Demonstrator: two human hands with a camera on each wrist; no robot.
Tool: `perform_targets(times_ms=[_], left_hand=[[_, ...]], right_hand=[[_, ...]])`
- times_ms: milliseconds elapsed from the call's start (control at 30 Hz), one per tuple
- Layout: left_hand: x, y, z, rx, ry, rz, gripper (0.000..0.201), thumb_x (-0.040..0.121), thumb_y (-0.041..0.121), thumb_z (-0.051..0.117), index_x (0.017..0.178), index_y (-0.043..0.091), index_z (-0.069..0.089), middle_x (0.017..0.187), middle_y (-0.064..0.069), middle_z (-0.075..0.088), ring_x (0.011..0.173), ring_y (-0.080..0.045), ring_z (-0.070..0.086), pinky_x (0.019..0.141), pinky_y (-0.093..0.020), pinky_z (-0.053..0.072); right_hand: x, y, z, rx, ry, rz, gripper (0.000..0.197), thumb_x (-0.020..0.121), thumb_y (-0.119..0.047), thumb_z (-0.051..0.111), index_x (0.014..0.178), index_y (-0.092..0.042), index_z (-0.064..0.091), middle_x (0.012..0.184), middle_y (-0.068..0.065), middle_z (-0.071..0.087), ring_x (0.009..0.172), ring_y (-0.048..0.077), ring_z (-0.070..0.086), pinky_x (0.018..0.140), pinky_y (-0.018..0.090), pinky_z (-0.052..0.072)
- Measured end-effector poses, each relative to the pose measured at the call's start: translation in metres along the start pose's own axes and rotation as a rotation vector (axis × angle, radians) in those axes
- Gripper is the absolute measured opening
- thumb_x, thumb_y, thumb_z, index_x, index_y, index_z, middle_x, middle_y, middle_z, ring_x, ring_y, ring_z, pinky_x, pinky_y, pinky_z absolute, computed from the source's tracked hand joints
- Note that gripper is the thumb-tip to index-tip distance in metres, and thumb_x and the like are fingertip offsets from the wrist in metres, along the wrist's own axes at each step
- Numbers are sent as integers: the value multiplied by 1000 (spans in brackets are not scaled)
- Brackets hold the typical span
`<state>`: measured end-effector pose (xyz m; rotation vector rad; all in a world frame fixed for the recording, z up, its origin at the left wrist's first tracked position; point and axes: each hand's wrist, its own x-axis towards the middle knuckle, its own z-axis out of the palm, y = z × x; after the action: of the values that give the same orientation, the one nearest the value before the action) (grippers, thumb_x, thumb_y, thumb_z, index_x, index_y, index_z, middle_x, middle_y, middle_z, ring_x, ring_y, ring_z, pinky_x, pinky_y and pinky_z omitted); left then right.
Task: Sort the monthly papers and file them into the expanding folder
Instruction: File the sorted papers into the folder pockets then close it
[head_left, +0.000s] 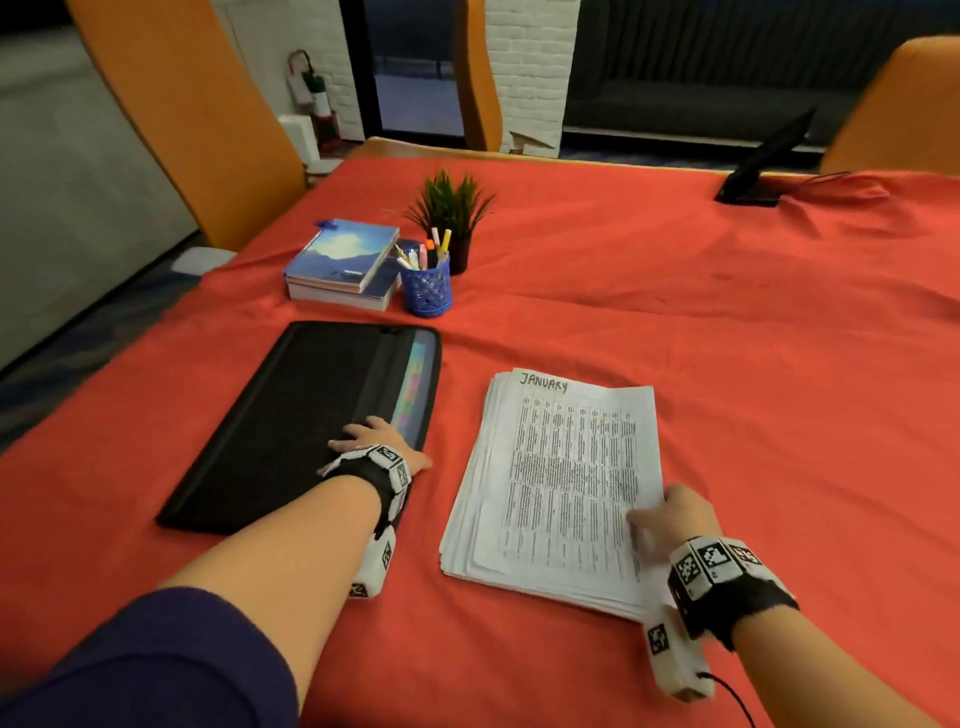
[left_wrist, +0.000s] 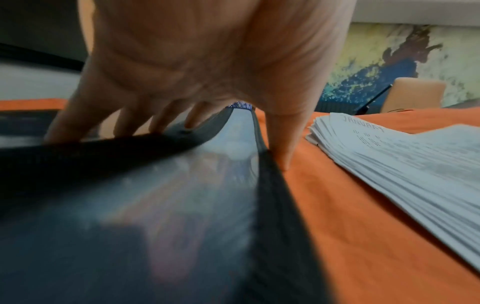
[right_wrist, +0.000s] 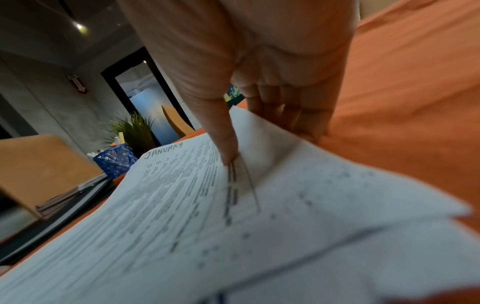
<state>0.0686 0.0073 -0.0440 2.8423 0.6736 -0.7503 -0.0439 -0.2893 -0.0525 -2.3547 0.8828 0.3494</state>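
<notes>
Papers (head_left: 563, 483) beside folder (head_left: 291, 426), pen cup (head_left: 427, 288) beyond

My left hand (head_left: 375, 435) flat, fingers spread, pressing down, thumb out to the side; my right hand (head_left: 675, 512) pinches top sheet (head_left: 571, 467), thumb above, fingers under

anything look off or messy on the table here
Nothing is spilled or damaged. The paper stack is fanned out, its edges not squared, and the right hand pinches the top sheet, with that sheet's right edge raised off the pile.
</notes>
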Motion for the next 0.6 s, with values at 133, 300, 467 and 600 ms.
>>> perform_targets(times_ms=[133,300,467,600], left_hand=[[13,-11,-11,-13,-12,149,91,73,61,58,138,3,34,134,-21,47,119,-38,50,95,-37,43],[15,-28,-37,-148,-52,242,57,93,39,38,136,3,36,134,-22,47,121,-38,47,94,-35,37],[28,-60,-63,-477,-150,367,27,87,14,42,107,4,57,112,-22,59,102,-36,58,84,-38,49],[27,-85,-70,-829,-194,381,24,89,5,39,82,16,59,61,-6,61,46,-12,59,42,-17,45]], right_hand=[[-1,-1,-8,-101,127,-3,8,78,-17,58,71,-12,58,79,9,64,68,25,55,62,26,42],[-8,-2,-12,-5,200,24,18,80,-6,48,75,-14,63,77,9,61,72,29,55,66,28,44],[-18,5,-18,60,312,60,19,76,-9,52,84,-13,69,74,12,65,71,31,58,64,27,44],[-32,9,-17,22,419,28,22,78,-12,57,93,-10,72,83,20,68,82,36,61,74,34,50]])
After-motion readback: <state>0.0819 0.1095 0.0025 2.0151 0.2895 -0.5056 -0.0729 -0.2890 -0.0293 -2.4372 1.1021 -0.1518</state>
